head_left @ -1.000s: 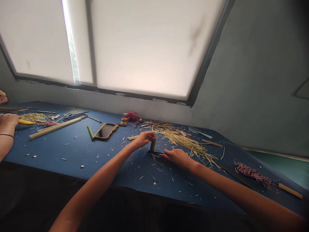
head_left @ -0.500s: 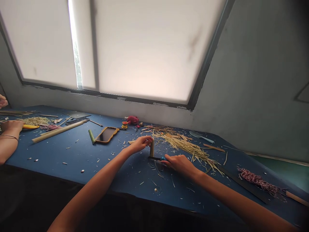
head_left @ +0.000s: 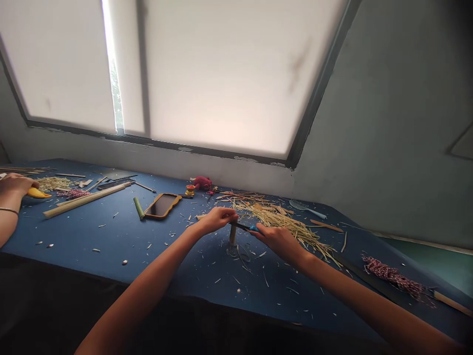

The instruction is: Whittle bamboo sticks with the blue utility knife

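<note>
A short bamboo piece [head_left: 232, 234] stands upright on the blue table, and my left hand [head_left: 218, 218] grips its top between closed fingers. My right hand [head_left: 279, 240] is wrapped round the blue handle of a knife [head_left: 244, 226]. Its dark blade points left and lies against the bamboo just below my left fingertips. Thin curled shavings [head_left: 238, 252] lie about the foot of the bamboo. Behind my right hand spreads a heap of pale bamboo strips [head_left: 284, 222].
A phone [head_left: 162, 205], a green bamboo tube [head_left: 139, 208] and a long bamboo pole [head_left: 86, 199] lie left. At the back sit a red toy [head_left: 203, 183] and a hairbrush [head_left: 307, 209]. Red-and-white cord [head_left: 393, 277] lies right. Another person's hand [head_left: 18, 183] holds something yellow at far left.
The knife in my right hand has moved up the bamboo, from near its foot to just under my left fingers. The other person's hand at far left has also shifted.
</note>
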The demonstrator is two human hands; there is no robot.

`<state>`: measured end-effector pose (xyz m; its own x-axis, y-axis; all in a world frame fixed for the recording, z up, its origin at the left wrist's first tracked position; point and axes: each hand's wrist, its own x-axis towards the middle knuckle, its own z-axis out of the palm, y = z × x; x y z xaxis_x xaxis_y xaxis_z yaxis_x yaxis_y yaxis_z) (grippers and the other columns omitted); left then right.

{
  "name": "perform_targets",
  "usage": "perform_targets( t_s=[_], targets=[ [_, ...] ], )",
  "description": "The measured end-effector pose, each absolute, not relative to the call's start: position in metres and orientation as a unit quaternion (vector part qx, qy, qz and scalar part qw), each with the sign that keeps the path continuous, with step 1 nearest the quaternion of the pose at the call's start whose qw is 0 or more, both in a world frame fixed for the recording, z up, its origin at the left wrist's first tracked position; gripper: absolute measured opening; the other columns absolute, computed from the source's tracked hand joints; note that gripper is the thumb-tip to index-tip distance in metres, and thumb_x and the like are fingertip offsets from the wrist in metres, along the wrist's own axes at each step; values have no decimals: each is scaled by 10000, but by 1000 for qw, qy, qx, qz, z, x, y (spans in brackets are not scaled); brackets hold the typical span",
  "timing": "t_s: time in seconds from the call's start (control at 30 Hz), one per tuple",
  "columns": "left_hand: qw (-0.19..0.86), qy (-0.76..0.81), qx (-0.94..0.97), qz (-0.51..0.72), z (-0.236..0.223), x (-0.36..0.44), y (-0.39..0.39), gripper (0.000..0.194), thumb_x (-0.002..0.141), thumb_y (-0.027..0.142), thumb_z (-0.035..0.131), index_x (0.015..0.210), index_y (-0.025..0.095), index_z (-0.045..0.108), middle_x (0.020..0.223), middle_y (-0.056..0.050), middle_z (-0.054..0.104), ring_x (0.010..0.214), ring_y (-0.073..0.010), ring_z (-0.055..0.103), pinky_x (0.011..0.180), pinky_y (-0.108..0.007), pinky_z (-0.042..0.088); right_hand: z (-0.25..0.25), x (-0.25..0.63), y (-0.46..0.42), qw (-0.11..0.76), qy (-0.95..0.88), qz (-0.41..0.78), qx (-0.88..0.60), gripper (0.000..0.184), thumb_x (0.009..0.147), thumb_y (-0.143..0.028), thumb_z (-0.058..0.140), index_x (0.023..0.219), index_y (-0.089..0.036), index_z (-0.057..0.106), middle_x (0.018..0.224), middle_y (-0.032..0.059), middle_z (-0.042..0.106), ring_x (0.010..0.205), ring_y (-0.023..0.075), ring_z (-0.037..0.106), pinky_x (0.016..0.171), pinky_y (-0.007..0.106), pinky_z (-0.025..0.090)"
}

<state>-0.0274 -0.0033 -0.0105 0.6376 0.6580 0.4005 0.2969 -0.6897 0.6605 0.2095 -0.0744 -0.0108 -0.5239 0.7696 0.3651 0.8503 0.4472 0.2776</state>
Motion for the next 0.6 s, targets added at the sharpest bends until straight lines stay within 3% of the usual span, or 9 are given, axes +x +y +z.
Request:
perform_targets(
  t_s=[0.13, 0.27, 0.6],
  targets=[
    [248, 283, 870, 319, -8, -23, -7, 364, 876, 440, 467, 814, 134, 653, 681, -3, 584, 635, -109, 487, 573, -203, 367, -25, 216, -79, 61, -850, -203, -483, 480, 975, -507, 166, 861, -186, 504, 574, 13, 593, 479, 150, 589, 431, 244, 189],
    [242, 287, 867, 327, -6, -23, -10, 310, 866, 401, 499, 824, 147, 672, 711, -20, 641, 682, -131, 553, 629, -219, 422, -38, 218, -83, 24, -850, -226, -475, 460, 979, -487, 181, 863, -190, 512, 593, 21, 626, 517, 177, 627, 444, 254, 167],
    [299, 252, 860, 328, -11, -26, -5, 258, 893, 311, 455, 810, 143, 632, 880, -72, 712, 858, -166, 646, 776, -266, 473, -32, 214, -77, 42, -849, -231, -473, 467, 976, -507, 171, 876, -194, 502, 607, 20, 632, 527, 166, 627, 444, 248, 145]
  ],
)
